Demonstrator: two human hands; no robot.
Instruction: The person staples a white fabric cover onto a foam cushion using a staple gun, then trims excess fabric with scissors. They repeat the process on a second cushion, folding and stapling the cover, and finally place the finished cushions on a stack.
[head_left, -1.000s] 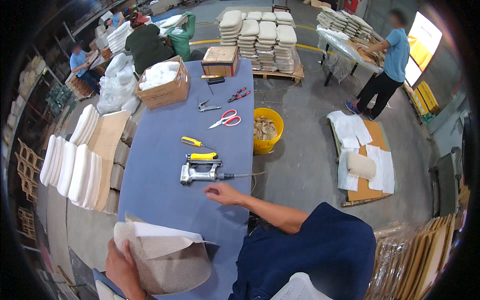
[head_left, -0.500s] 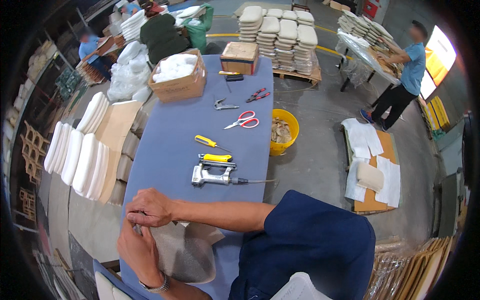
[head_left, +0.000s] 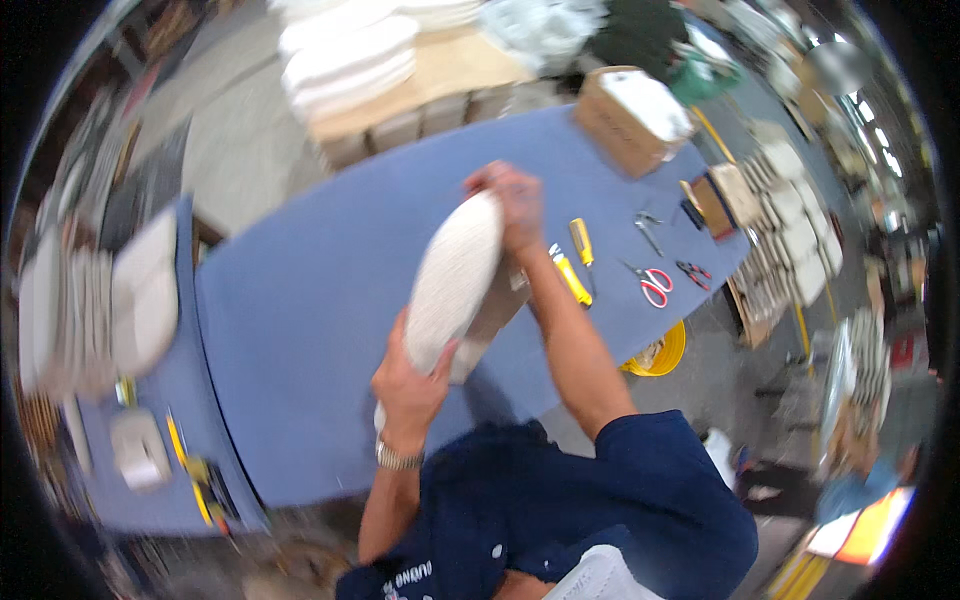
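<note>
A cream fabric-covered seat cushion point(head_left: 452, 280) is held up on its edge over the blue table, its pale woven face turned toward the left. My left hand point(head_left: 412, 385), with a metal watch at the wrist, grips its near end, thumb on one side and fingers on the other. At the far end my right hand point(head_left: 512, 205) closes on the cushion's edge; motion blurs its fingers. Just right of my right forearm lie a yellow-handled screwdriver point(head_left: 581, 238) and another yellow-handled tool point(head_left: 570, 278). The staple gun is not visible now.
Red-handled scissors point(head_left: 656, 288), pliers point(head_left: 693, 273) and a metal tool point(head_left: 650, 232) lie on the blue table point(head_left: 320, 300). A carton point(head_left: 625, 130) stands at the far edge, a yellow bucket point(head_left: 660, 355) beside the table. Cushions point(head_left: 145, 290) stand on a second table at left.
The cushion has been lifted from the table and turned on edge between both hands. My view has swung left, bringing the second table into sight.
</note>
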